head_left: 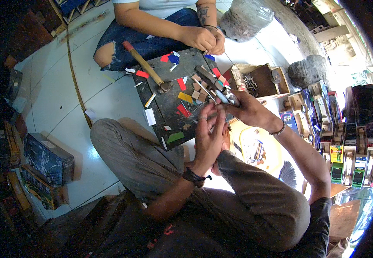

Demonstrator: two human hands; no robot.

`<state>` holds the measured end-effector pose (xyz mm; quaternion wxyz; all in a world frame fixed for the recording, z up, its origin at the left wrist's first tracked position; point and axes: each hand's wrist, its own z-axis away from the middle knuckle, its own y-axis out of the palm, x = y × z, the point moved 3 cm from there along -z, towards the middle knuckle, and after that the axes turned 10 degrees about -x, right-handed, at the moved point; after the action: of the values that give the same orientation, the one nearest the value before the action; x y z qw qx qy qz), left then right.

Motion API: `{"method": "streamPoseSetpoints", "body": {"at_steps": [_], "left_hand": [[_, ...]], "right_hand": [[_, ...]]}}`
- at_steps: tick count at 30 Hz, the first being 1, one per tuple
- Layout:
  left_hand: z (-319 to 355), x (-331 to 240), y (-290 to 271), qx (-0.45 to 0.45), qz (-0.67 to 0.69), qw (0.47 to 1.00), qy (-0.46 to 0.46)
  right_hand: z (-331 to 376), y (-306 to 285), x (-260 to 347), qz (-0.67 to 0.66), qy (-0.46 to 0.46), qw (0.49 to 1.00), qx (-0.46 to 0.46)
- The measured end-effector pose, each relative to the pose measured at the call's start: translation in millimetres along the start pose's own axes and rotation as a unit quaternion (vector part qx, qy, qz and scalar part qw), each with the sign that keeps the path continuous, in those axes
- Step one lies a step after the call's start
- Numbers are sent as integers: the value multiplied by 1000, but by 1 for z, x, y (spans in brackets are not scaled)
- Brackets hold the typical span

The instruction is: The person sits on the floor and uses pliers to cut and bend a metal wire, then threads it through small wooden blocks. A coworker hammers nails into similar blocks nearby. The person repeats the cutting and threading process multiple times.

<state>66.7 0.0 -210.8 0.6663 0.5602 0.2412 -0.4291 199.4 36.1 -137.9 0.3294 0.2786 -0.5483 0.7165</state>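
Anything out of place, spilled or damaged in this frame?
Nothing looks broken. Small coloured scraps lie scattered across the dark work board, a few white ones off its edge on the floor tiles. A hammer lies slantwise on the board. Left hand and right hand meet over a small piece.

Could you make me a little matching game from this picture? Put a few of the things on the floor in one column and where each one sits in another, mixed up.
Things:
1. hammer
2. open wooden box
3. dark patterned boxes
4. row of wooden toy vehicles

Places:
A. far right of the picture
B. lying on the dark work board
C. on the white floor at the left
D. just right of the board, beside a grey stone

Pairs: 1-B, 2-D, 3-C, 4-A
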Motion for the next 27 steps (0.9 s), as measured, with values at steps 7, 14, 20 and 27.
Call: {"method": "streamPoseSetpoints", "body": {"at_steps": [7, 14, 20, 27], "left_hand": [[14, 28, -2, 16, 68, 994, -89], [13, 16, -6, -35, 84, 983, -158], [4, -9, -11, -38, 152, 981, -118], [7, -1, -28, -54, 140, 970, -194]], "right_hand": [[-7, 13, -10, 23, 41, 998, 52], [-1, -6, 5, -12, 28, 998, 55], [18, -24, 3, 212, -105, 970, -55], [31, -9, -10, 211, -42, 976, 22]]}}
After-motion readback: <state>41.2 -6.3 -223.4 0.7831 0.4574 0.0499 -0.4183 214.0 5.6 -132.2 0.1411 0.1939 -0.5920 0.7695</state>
